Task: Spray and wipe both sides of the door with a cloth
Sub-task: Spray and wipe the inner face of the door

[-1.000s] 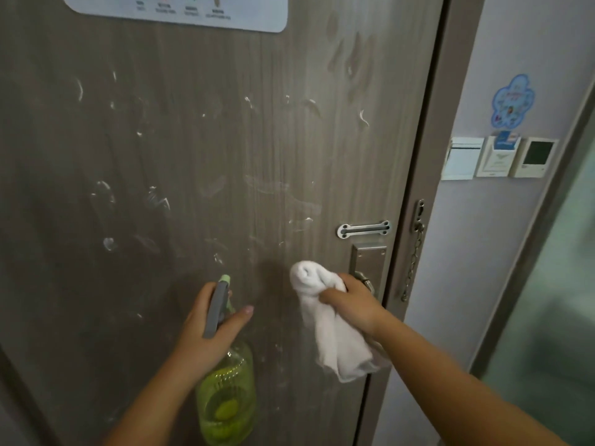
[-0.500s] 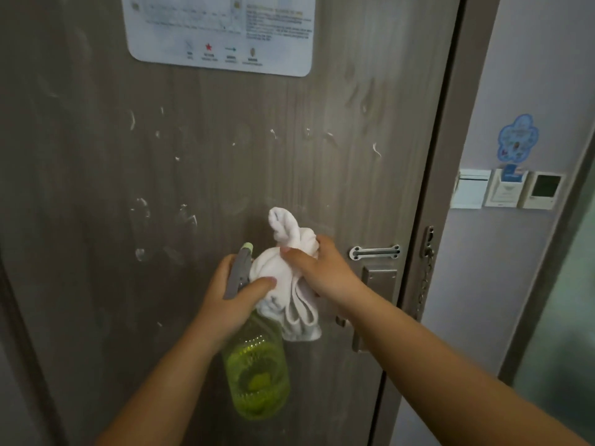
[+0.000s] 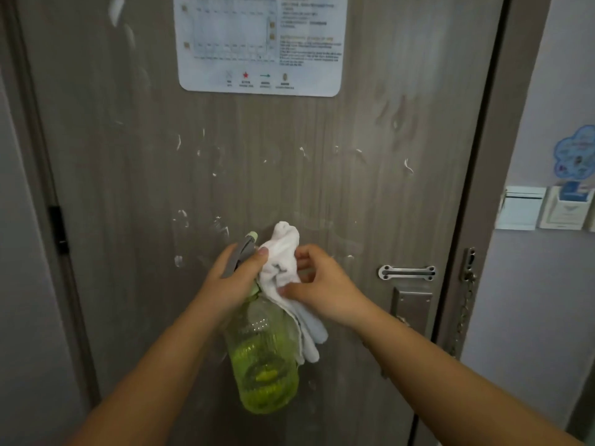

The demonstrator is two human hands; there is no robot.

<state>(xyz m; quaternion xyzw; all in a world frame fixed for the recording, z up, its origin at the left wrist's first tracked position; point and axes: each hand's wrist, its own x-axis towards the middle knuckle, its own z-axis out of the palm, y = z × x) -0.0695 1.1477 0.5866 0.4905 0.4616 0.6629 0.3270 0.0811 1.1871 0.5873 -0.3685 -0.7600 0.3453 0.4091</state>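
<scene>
The cloth [image 3: 279,265] has moved left from the handle to the spray bottle [image 3: 262,355]; left hand [image 3: 236,278] grasps both, right hand [image 3: 317,284] loosely regathers it before wiping.

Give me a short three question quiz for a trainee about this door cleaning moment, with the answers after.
1. True or false: the left hand grips the green spray bottle.
2. What is the right hand pinching? A) the door chain B) the white cloth C) the notice
3. Fill in: white smears are visible on the door below the posted ____.

Key
1. True; it holds the bottle at the trigger head.
2. B; the cloth is bunched between both hands, against the bottle's neck.
3. Notice.
</scene>
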